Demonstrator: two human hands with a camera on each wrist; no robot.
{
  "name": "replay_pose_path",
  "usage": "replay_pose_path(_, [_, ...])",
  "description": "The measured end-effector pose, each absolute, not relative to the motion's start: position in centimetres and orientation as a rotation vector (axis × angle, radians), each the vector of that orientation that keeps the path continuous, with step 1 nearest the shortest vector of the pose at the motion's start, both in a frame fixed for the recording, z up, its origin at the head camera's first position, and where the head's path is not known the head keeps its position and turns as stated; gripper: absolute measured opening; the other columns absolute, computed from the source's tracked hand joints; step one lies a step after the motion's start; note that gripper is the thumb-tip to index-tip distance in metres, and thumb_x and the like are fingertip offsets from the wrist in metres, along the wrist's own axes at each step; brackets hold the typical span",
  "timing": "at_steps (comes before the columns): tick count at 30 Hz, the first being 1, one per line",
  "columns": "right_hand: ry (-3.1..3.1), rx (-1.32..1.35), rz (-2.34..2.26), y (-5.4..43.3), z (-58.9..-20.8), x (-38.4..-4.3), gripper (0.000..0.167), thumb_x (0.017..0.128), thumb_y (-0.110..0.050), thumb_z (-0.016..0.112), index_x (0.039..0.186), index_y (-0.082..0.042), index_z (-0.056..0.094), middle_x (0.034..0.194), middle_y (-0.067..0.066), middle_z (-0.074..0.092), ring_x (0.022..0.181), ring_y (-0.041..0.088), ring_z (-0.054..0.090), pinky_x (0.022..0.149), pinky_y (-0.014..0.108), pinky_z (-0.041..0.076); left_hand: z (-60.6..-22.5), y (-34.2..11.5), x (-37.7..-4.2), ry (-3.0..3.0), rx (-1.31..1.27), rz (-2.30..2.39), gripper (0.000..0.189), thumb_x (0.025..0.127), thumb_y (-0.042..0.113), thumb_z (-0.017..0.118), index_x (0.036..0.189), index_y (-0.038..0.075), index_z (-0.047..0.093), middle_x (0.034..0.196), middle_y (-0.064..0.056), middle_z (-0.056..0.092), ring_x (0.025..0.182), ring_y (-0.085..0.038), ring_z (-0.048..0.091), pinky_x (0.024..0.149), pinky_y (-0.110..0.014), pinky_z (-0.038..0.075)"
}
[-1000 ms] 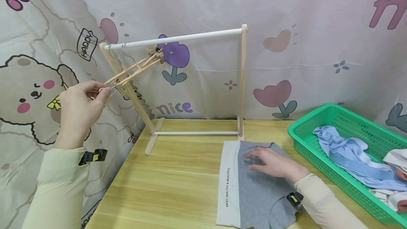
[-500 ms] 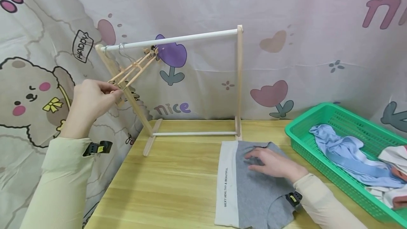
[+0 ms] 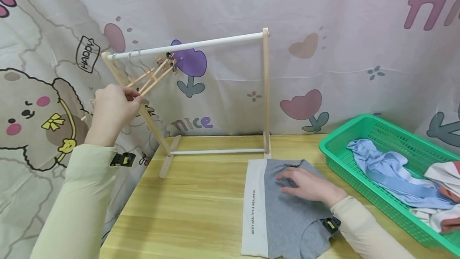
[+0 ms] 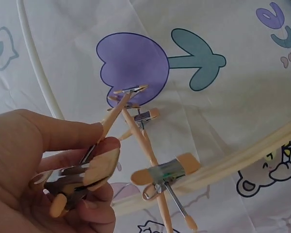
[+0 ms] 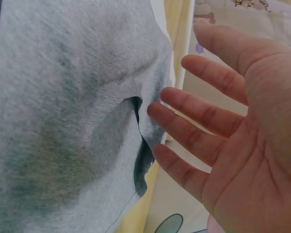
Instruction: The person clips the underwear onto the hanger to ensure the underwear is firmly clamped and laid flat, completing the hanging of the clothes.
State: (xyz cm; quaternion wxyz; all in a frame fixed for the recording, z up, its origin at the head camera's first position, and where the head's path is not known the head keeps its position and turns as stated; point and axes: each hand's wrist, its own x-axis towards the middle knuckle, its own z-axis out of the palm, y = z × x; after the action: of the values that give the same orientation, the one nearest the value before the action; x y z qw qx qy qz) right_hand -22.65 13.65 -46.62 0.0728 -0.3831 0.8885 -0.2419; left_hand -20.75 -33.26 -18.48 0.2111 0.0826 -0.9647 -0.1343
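In the head view, my left hand [image 3: 114, 107] is raised at the rack's left side and pinches the near end of a wooden clip hanger [image 3: 157, 80]. Thumb and fingers close around its bar beside a clip in the left wrist view; another metal-and-wood clip [image 4: 166, 171] sits on a neighbouring bar. Metal hooks [image 3: 138, 60] reach up to the white rod [image 3: 201, 44]. My right hand [image 3: 312, 184] lies over grey underpants [image 3: 287, 219] with a white lettered waistband, spread flat on the table. Its fingers are loose, fingertips right at the cloth's folded edge.
The wooden rack [image 3: 266, 91] stands at the back of the yellow table [image 3: 187, 207]. To the right is a green basket [image 3: 363, 175] with a light blue garment [image 3: 388, 175] and white-and-rust cloth [image 3: 443, 207]. A printed curtain [image 3: 230, 103] hangs behind.
My left hand has moved right and slightly up along the hanger, its fingertips now at the bars' near end. The right hand and underpants stay as they were.
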Motion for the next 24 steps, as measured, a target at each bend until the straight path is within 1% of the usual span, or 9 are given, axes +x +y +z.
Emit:
replay_pose_path(1, [2.668, -1.148, -0.729, 13.7, -46.7, -22.6, 0.037, 0.102, -0.029, 0.074, 0.133, -0.008, 0.073, 0.132, 0.005, 0.074, 0.124, 0.029, 0.07, 0.103, 0.05, 0.058, -18.5, -33.2, -20.9, -2.677, 0.23, -0.383, 0.036, 0.105, 0.028, 0.062, 0.116, -0.002, 0.078, 0.111, -0.03, 0.076, 0.115, -0.056, 0.052, 0.097, -0.067, 0.036])
replay_pose_path(5, [2.664, -1.132, -0.738, 13.7, -46.8, -22.6, 0.037, 0.102, -0.028, 0.074, 0.133, -0.008, 0.073, 0.133, 0.006, 0.074, 0.125, 0.03, 0.069, 0.104, 0.051, 0.058, -18.6, -32.8, -21.4, -2.639, 0.227, -0.394, 0.034, 0.105, 0.026, 0.063, 0.113, -0.002, 0.079, 0.11, -0.029, 0.076, 0.108, -0.05, 0.057, 0.084, -0.056, 0.042])
replay_pose_path(8, [2.665, -1.118, -0.735, 13.7, -46.8, -22.5, 0.037, 0.103, -0.029, 0.074, 0.134, -0.008, 0.073, 0.133, 0.007, 0.073, 0.125, 0.031, 0.069, 0.104, 0.051, 0.058, -18.8, -32.6, -21.8, -2.605, 0.222, -0.418, 0.032, 0.105, 0.025, 0.064, 0.11, -0.002, 0.079, 0.109, -0.029, 0.077, 0.109, -0.048, 0.058, 0.087, -0.056, 0.041])
replay_pose_path(10, [2.664, -1.114, -0.733, 13.7, -46.7, -22.5, 0.037, 0.103, -0.029, 0.074, 0.134, -0.008, 0.073, 0.134, 0.007, 0.073, 0.126, 0.031, 0.069, 0.104, 0.051, 0.058, -19.0, -32.6, -21.9, -2.587, 0.22, -0.441, 0.031, 0.105, 0.024, 0.064, 0.11, -0.003, 0.079, 0.108, -0.029, 0.077, 0.116, -0.05, 0.055, 0.095, -0.061, 0.038])
replay_pose_path(12, [2.663, -1.112, -0.733, 13.7, -46.7, -22.5, 0.037, 0.103, -0.029, 0.074, 0.133, -0.008, 0.073, 0.133, 0.007, 0.073, 0.126, 0.03, 0.069, 0.104, 0.051, 0.058, -19.2, -32.6, -22.0, -2.568, 0.224, -0.462, 0.031, 0.105, 0.024, 0.064, 0.111, -0.003, 0.079, 0.108, -0.029, 0.077, 0.119, -0.051, 0.053, 0.1, -0.064, 0.035])
replay_pose_path(15, [2.666, -1.113, -0.732, 13.7, -46.8, -22.5, 0.038, 0.103, -0.029, 0.074, 0.133, -0.007, 0.073, 0.133, 0.007, 0.074, 0.126, 0.03, 0.069, 0.104, 0.051, 0.058, -19.3, -32.6, -22.1, -2.535, 0.216, -0.478, 0.031, 0.105, 0.024, 0.064, 0.112, -0.002, 0.08, 0.107, -0.028, 0.077, 0.117, -0.048, 0.056, 0.104, -0.064, 0.034])
replay_pose_path(18, [2.673, -1.117, -0.724, 13.7, -46.9, -22.6, 0.038, 0.102, -0.029, 0.074, 0.133, -0.007, 0.073, 0.133, 0.007, 0.074, 0.125, 0.031, 0.069, 0.104, 0.051, 0.058, -19.3, -32.4, -22.3, -2.5, 0.199, -0.479, 0.031, 0.105, 0.024, 0.064, 0.112, -0.002, 0.08, 0.105, -0.028, 0.078, 0.111, -0.045, 0.06, 0.103, -0.062, 0.036])
replay_pose_path(21, [2.678, -1.124, -0.722, 13.7, -47.0, -22.6, 0.038, 0.103, -0.029, 0.074, 0.134, -0.007, 0.073, 0.133, 0.008, 0.073, 0.125, 0.031, 0.069, 0.104, 0.051, 0.058, -19.2, -32.1, -22.4, -2.467, 0.183, -0.469, 0.031, 0.105, 0.024, 0.064, 0.109, -0.002, 0.081, 0.101, -0.026, 0.078, 0.105, -0.042, 0.061, 0.099, -0.058, 0.036])
replay_pose_path(24, [2.68, -1.125, -0.723, 13.8, -47.1, -22.6, 0.038, 0.103, -0.029, 0.074, 0.134, -0.007, 0.072, 0.133, 0.008, 0.073, 0.125, 0.031, 0.07, 0.104, 0.051, 0.058, -19.1, -31.8, -22.4, -2.43, 0.181, -0.48, 0.031, 0.106, 0.024, 0.064, 0.108, -0.002, 0.081, 0.098, -0.026, 0.078, 0.099, -0.039, 0.061, 0.092, -0.051, 0.036])
